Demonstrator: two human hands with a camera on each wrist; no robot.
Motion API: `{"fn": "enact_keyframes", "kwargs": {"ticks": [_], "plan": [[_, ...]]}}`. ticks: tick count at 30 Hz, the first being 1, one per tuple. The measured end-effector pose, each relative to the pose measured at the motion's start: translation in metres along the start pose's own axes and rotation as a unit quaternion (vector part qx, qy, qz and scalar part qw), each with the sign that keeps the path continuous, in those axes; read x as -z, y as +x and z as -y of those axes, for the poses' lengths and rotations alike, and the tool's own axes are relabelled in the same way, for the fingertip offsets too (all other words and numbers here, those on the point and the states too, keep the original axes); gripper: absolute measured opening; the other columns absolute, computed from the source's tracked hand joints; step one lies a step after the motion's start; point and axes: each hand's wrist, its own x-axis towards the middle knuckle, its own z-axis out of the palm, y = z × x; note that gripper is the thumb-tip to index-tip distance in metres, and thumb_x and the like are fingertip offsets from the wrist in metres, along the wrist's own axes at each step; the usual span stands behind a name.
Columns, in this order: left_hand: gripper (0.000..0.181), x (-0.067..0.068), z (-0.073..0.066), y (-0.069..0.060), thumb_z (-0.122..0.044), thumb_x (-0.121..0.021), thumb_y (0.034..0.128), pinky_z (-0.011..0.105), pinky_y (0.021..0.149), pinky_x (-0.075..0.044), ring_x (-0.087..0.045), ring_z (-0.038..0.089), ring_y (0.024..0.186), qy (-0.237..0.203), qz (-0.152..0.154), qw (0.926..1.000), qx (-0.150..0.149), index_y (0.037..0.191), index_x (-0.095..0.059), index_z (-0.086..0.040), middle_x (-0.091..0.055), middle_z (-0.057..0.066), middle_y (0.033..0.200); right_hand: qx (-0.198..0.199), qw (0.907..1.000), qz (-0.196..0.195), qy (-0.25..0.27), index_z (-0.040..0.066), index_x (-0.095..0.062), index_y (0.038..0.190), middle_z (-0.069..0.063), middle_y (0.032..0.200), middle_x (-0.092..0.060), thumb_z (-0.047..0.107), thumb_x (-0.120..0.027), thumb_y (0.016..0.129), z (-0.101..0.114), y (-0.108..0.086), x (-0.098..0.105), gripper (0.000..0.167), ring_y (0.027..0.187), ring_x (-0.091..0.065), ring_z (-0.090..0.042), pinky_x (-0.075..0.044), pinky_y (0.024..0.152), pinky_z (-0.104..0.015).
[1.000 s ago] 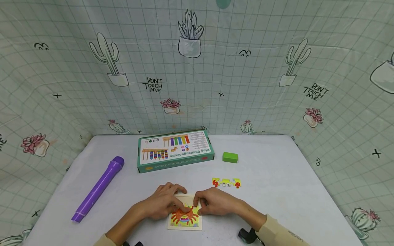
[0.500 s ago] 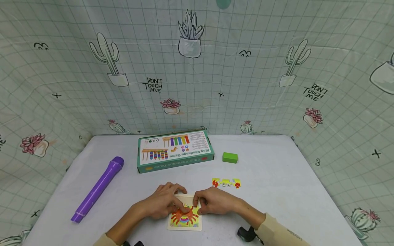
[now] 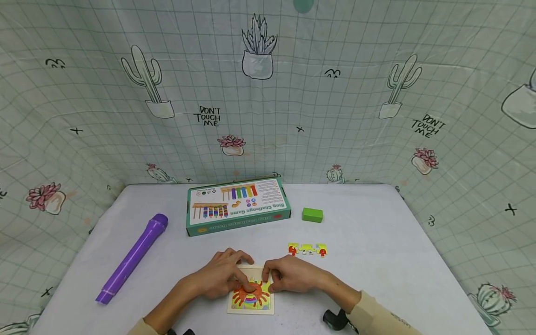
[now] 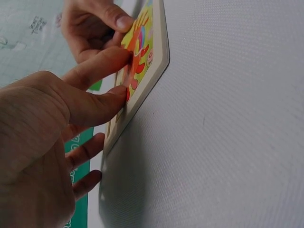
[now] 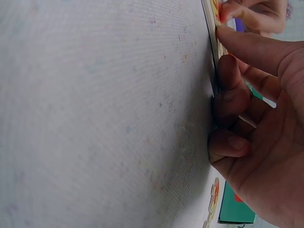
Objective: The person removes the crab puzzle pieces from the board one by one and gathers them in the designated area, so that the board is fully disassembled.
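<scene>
A jigsaw puzzle (image 3: 251,300) with a red crab on yellow lies in a pale wooden tray (image 3: 234,311) at the table's front. My left hand (image 3: 222,274) presses its thumb and index finger on the crab picture; in the left wrist view its other fingers reach out by the tray's edge. At the right side, my right hand (image 3: 295,273) grips the edge of the puzzle tray between thumb and curled fingers. The right wrist view shows the thumb (image 5: 256,50) on the rim and the lower fingers bent against the table. Both hands partly cover the puzzle's upper part.
Several loose yellow-and-red puzzle pieces (image 3: 307,249) lie beyond my right hand. A green block (image 3: 312,215) and a Ring Challenge Game box (image 3: 238,207) stand further back. On the left lies a purple tube (image 3: 131,260). A patterned cloth (image 3: 268,102) hangs behind the table.
My left fingertip has shifted slightly to the left on the crab picture. My right hand stays in place, and the puzzle and tray have not visibly moved.
</scene>
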Motion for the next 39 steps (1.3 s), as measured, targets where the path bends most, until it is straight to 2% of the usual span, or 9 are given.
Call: {"fn": "enact_keyframes", "kwargs": {"ticks": [32,39], "plan": [[0.033,0.0009,-0.0032,-0.001,-0.013,-0.072,0.0912,0.053,0.099,-0.033,-0.043,0.02,0.118,0.001,-0.007,1.0,0.002,0.096,-0.079,-0.045,-0.054,-0.005,0.138,-0.003,0.9996,-0.02,0.018,0.023,-0.067,0.097,0.012,0.069,-0.053,0.013,-0.073,0.091,0.0022,-0.001,-0.0036,0.013,0.063,-0.048,0.001,-0.039,0.06,-0.018],[0.04,-0.004,-0.0032,-0.0015,-0.012,-0.07,0.0928,0.057,0.104,-0.028,-0.038,0.022,0.127,-0.002,-0.007,0.9998,-0.016,0.096,-0.077,-0.051,-0.05,-0.003,0.146,-0.007,0.9995,-0.025,0.018,0.023,-0.067,0.094,0.012,0.072,-0.054,0.013,-0.073,0.09,0.0034,0.0005,-0.0037,0.012,0.066,-0.049,0.0,-0.04,0.061,-0.018]]}}
